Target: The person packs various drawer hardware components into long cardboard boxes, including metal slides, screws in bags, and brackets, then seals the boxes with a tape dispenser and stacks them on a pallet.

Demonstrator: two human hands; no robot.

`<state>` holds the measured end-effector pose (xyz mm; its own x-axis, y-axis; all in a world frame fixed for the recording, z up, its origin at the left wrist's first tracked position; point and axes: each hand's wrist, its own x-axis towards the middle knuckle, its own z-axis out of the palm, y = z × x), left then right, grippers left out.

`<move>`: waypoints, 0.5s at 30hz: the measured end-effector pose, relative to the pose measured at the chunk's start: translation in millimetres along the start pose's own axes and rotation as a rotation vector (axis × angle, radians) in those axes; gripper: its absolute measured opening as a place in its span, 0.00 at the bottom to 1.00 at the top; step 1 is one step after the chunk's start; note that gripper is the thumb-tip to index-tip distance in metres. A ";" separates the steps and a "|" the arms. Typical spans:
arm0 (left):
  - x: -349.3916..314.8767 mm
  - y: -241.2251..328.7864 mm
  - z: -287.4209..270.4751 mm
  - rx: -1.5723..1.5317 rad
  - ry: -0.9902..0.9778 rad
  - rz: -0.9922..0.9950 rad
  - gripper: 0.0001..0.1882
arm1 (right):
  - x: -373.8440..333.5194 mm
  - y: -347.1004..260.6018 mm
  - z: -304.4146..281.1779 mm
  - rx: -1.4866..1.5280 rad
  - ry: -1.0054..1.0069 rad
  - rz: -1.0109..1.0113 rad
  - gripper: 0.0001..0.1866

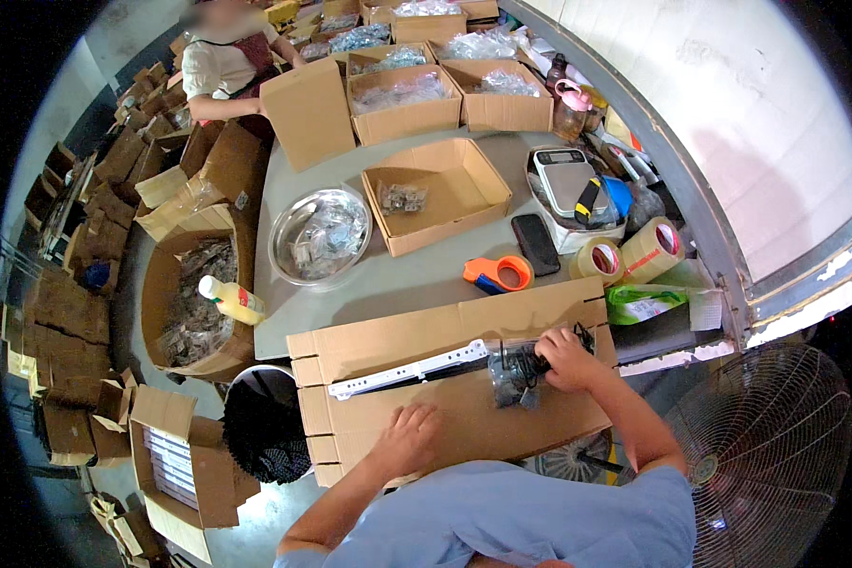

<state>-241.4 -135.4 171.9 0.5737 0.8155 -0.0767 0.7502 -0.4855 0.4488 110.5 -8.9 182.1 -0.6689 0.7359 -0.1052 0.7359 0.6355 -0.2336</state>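
Note:
A flat cardboard piece (464, 431) with slotted ends lies in front of me. On it rests a long white slotted metal rail (409, 370), slightly tilted, with a dark strip along its lower side. At the rail's right end is a clear plastic bag (511, 386) with small dark parts. A black cable (526, 362) lies tangled over and beside it. My right hand (568, 360) is closed on the black cable near the cardboard's right end. My left hand (409, 439) rests on the cardboard's near edge below the rail, fingers stretched out, holding nothing.
Beyond the cardboard are a tape dispenser (504, 274), a phone (536, 244), a steel bowl (279, 237) of bagged parts and a shallow box (445, 234). Tape rolls (653, 248) and a scale (570, 180) stand right. A large fan (767, 454) is near right. A co-worker (232, 66) handles cardboard.

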 end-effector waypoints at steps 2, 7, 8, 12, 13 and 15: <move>-22.8 3.7 -3.1 0.116 -0.135 0.008 0.38 | 0.2 0.5 -3.5 0.094 0.017 0.036 0.21; -56.0 6.7 -7.5 0.215 -0.261 -0.110 0.50 | 27.2 2.7 -30.1 0.311 0.014 -0.075 0.22; -54.6 3.3 -3.1 0.188 -0.235 -0.144 0.49 | 42.6 2.7 -37.4 0.348 0.080 -0.083 0.18; -47.9 -5.4 -2.5 0.221 -0.215 -0.136 0.51 | 148.5 19.4 -50.2 0.503 0.221 -0.038 0.11; -44.8 -2.5 -11.7 0.197 -0.320 -0.123 0.52 | 180.5 18.2 -55.6 0.591 0.214 0.032 0.09; -40.7 -3.8 -18.5 0.164 -0.326 -0.119 0.53 | 252.6 29.3 -49.7 0.397 0.293 -0.030 0.09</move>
<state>-273.7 -160.9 189.8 0.5344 0.7387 -0.4108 0.8451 -0.4594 0.2732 -31.6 207.2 196.7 -0.5893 0.7897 0.1703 0.5821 0.5613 -0.5883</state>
